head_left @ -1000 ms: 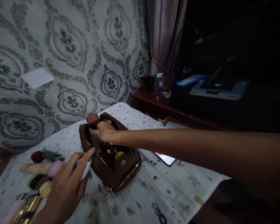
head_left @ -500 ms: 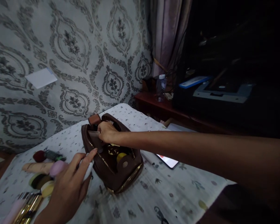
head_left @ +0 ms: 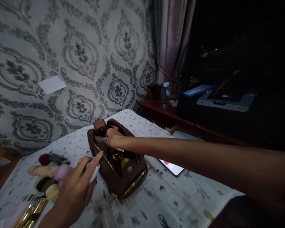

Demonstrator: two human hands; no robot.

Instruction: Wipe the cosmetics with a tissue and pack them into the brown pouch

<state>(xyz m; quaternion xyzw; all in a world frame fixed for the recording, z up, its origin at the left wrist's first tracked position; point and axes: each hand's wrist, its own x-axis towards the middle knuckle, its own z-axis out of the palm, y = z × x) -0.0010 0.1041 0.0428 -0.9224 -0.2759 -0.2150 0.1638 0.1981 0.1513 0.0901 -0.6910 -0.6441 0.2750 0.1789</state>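
Note:
An unzipped brown handbag (head_left: pixel 123 186) with gold zips lies on the patterned white sheet, its opening facing up. My right hand (head_left: pixel 114 137) reaches into the far part of the bag, fingers curled down and fingertips hidden by the interior. Inside, near the magnetic snap, I see a yellow round item (head_left: pixel 125 162) and a shiny gold-coloured item (head_left: pixel 117 154). My left hand (head_left: pixel 76 185) is at the bag's left side, closed around a small white object (head_left: pixel 94 174) that it partly hides. Its index fingertip reaches the bag's zipped edge.
Left of the bag lie gold tubes (head_left: pixel 34 211), a pink rounded item (head_left: pixel 62 171), a yellow-lidded round container (head_left: pixel 52 191), a dark green item (head_left: pixel 58 158) and a beige tube (head_left: pixel 41 171). A lit phone (head_left: pixel 173 167) lies under my right forearm. A bottle (head_left: pixel 165 95) stands on the red-brown furniture.
The whole view has shifted slightly, so everything appears a little further right and lower. Both hands keep nearly the same places at the bag.

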